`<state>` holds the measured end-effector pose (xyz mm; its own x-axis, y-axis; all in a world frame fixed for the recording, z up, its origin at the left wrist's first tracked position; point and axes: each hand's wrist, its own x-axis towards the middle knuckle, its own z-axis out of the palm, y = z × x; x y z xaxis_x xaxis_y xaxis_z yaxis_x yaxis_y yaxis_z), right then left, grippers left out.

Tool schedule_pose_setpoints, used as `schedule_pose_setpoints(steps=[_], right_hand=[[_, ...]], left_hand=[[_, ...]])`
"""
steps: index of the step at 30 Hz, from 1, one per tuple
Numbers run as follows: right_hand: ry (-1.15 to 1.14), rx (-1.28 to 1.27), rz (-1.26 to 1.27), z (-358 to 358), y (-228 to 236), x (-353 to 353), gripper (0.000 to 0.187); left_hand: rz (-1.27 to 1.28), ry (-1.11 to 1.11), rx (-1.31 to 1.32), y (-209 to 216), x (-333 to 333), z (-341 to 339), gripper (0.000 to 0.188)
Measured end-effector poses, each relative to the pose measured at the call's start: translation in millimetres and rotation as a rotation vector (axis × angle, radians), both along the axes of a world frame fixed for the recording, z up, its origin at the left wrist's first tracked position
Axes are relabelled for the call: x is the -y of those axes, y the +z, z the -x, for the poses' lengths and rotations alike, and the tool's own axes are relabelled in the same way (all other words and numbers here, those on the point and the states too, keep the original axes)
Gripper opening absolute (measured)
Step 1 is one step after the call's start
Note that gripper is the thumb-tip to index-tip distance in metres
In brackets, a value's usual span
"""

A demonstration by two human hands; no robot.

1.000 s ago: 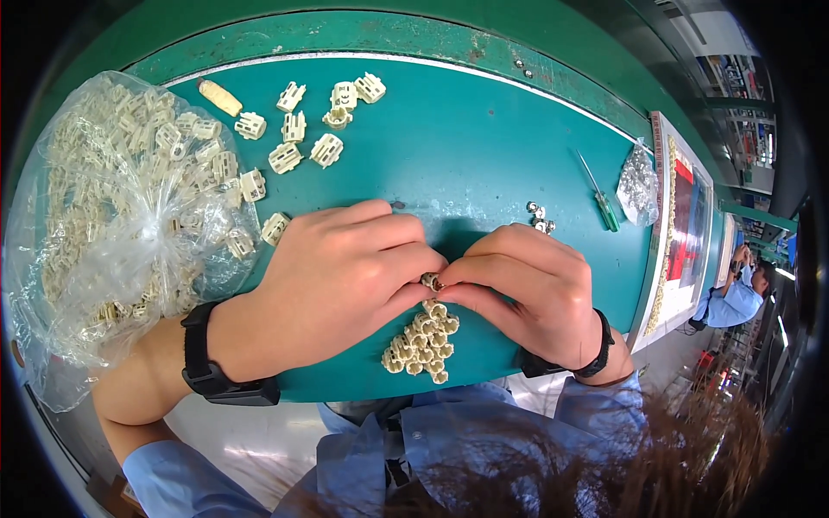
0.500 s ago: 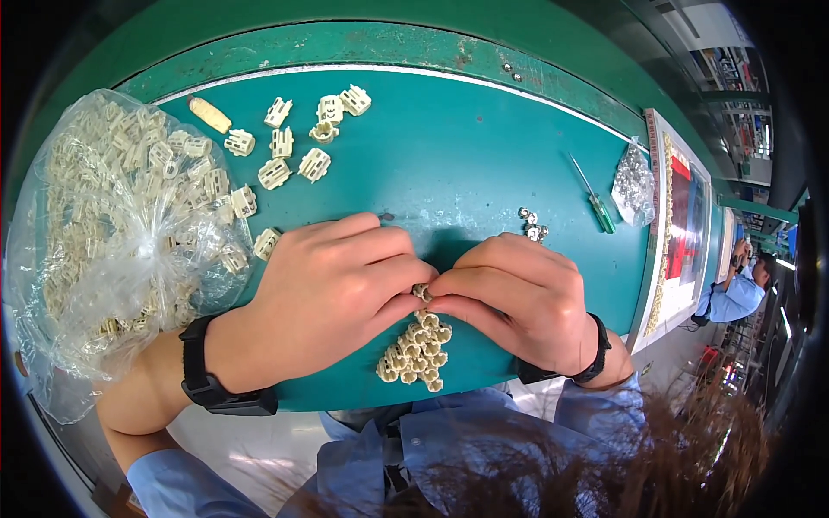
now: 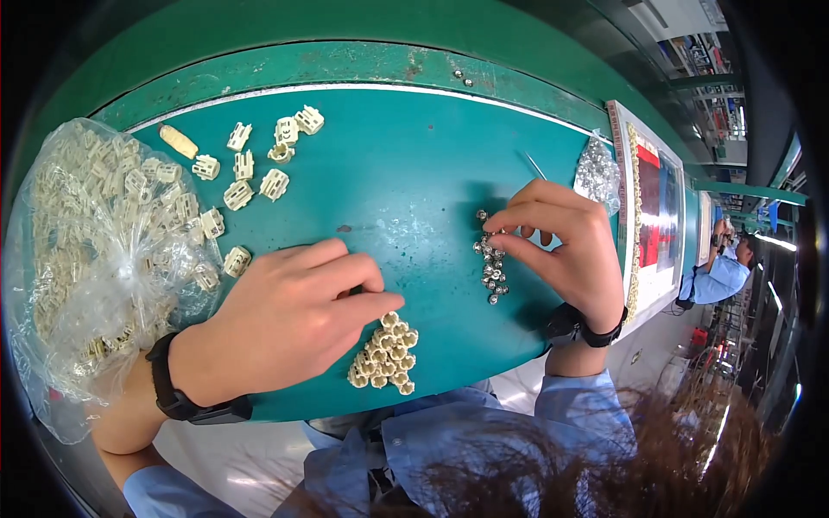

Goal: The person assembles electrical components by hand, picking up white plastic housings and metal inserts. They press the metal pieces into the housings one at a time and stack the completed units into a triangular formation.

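1. Cream housings point(image 3: 378, 355): moulded plastic by their look, matt.
2. Small rounded parts point(image 3: 489, 274): shiny, silvery metal.
3. Large bag point(image 3: 134, 252): thin clear plastic, glossy, crinkled.
4. Tabletop point(image 3: 406, 173): smooth, faintly glossy.
5. Green ledge point(image 3: 345, 74): painted, scuffed.
6. Screwdriver shaft point(image 3: 536, 165): bright metal.
7. Right sleeve point(image 3: 585, 401): matt blue cloth.

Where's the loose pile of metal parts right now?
In the head view, the metal pile lies right of centre on the green table, just left of the right hand.
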<state>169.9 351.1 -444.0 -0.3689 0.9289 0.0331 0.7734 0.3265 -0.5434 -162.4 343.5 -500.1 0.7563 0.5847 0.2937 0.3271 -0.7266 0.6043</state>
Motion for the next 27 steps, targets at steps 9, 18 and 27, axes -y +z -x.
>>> schedule_pose_setpoints(steps=[9,18,27], right_hand=[[0.078,0.090,-0.056,6,-3,10,0.020],[0.111,0.092,0.051,22,-3,20,0.019],[0.304,0.136,0.025,28,23,74,0.022]], left_hand=[[-0.019,-0.062,-0.048,12,4,3,0.049],[-0.086,-0.019,-0.139,25,1,16,0.044],[-0.057,0.370,-0.480,105,18,52,0.041]])
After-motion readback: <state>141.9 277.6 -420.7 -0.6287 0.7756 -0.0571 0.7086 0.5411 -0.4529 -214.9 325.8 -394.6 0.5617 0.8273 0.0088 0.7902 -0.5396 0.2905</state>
